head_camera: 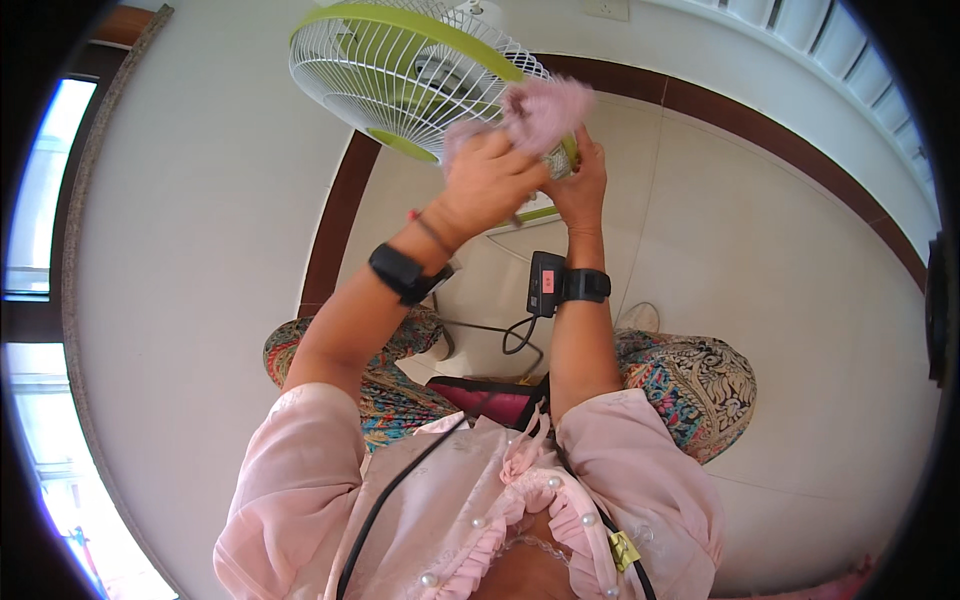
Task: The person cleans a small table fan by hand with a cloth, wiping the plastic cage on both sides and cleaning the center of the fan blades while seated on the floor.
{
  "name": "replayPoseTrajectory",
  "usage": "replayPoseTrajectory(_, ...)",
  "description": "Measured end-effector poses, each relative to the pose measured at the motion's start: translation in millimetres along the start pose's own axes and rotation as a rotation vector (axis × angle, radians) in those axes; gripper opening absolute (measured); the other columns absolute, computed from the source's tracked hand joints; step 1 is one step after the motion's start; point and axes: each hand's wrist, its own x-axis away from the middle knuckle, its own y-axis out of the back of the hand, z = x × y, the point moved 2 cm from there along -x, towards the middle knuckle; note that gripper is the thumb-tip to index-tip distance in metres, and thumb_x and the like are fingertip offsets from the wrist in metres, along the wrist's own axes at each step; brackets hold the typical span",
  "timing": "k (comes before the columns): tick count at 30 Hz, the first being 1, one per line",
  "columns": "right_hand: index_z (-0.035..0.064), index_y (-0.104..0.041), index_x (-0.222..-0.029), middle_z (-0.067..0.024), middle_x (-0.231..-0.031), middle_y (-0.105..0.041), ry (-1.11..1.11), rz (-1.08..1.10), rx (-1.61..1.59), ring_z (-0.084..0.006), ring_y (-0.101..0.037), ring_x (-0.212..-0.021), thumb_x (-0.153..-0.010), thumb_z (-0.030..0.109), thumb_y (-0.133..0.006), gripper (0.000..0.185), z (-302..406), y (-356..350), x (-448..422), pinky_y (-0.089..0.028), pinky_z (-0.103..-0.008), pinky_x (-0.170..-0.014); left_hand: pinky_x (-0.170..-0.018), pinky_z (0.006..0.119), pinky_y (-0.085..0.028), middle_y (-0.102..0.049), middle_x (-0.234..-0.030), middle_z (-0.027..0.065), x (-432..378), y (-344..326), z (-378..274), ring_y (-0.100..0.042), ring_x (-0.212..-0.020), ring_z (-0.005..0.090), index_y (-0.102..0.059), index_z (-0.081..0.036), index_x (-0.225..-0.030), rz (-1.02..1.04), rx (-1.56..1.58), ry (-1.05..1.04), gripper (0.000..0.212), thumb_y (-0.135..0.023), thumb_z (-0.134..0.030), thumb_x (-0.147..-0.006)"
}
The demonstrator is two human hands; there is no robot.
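A fan [405, 82] with a white wire guard and a lime-green rim stands in front of me. My left hand [495, 176] is gripping a fluffy pink cloth [551, 112], which bunches out beyond the fingers and lies against the guard; it is slightly blurred. Beside it, my right hand [583, 176] holds the fan's lower right edge, thumb and fingers around a green part. The cloth and my left hand hide some of that edge. Below my hands, part of a white and green fan base [536, 214] shows.
A black cable [517, 349] hangs from the box on my right wrist, between my knees. A dark red bag or stool [487, 397] sits below. Brown skirting [675, 97] borders the tiled floor [720, 247]. A white radiator [817, 45] and a wall socket [606, 9] are beyond.
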Motion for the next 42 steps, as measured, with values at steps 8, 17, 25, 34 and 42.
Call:
replayPoseTrajectory(8, 0.008, -0.045, -0.12, -0.0108, -0.091, -0.05, 0.164, -0.037, -0.043, -0.0262, -0.052, -0.084, -0.043, 0.016, -0.081, 0.085, -3.9, -3.4, -3.7, -0.043, -0.0341, -0.078, -0.069, 0.03, -0.044, -0.057, -0.083, 0.0026, 13.8, 0.4, 5.3, -0.053, -0.085, 0.0201, -0.057, -0.013, -0.072, -0.078, 0.073, -0.092, 0.012, -0.059, -0.014, -0.06)
replayPoseTrajectory(17, 0.0063, -0.047, -0.117, -0.0113, -0.09, -0.053, -0.069, 0.081, -0.013, -0.0268, -0.053, -0.087, -0.043, 0.018, -0.081, 0.082, 1.0, -6.9, 3.2, -0.044, -0.0344, -0.077, -0.058, 0.031, -0.041, -0.053, -0.076, 0.0013, 36.4, -12.4, 12.1, -0.051, -0.074, 0.0215, -0.053, -0.01, -0.076, 0.001, -0.09, 0.077, 0.017, -0.056, -0.008, -0.059)
replayPoseTrajectory(25, 0.0076, -0.049, -0.114, -0.0112, -0.095, -0.049, -0.119, 0.032, -0.082, -0.0263, -0.052, -0.09, -0.044, 0.018, -0.081, 0.078, 10.2, -1.2, -4.8, -0.044, -0.0342, -0.078, -0.066, 0.03, -0.04, -0.053, -0.091, 0.0044, -17.4, 14.9, -2.3, -0.05, -0.077, 0.0222, -0.055, -0.009, -0.095, -0.135, -0.023, -0.024, 0.036, -0.057, -0.006, -0.06)
replayPoseTrajectory(34, 0.0097, -0.044, -0.121, -0.0111, -0.097, -0.05, -0.079, 0.076, -0.085, -0.0252, -0.052, -0.088, -0.041, 0.014, -0.081, 0.089, -5.9, -1.4, -7.3, -0.043, -0.0338, -0.078, -0.069, 0.034, -0.04, -0.051, -0.099, 0.0028, 55.3, -5.6, 42.3, -0.049, -0.078, 0.0201, -0.057, -0.01, -0.083, 0.093, -0.1, 0.044, 0.02, -0.059, -0.011, -0.063)
replayPoseTrajectory(42, 0.0095, -0.044, -0.122, -0.0047, -0.096, -0.048, -0.033, 0.212, -0.394, -0.0163, -0.049, -0.086, -0.068, 0.006, -0.065, 0.058, -52.9, -4.3, -9.3, -0.04, -0.0277, -0.079, -0.06, 0.029, -0.039, -0.051, -0.089, -0.001, -11.7, -9.7, -3.3, -0.049, -0.077, 0.0161, -0.061, -0.013, -0.091, 0.002, -0.166, -0.144, 0.029, -0.057, -0.013, -0.063)
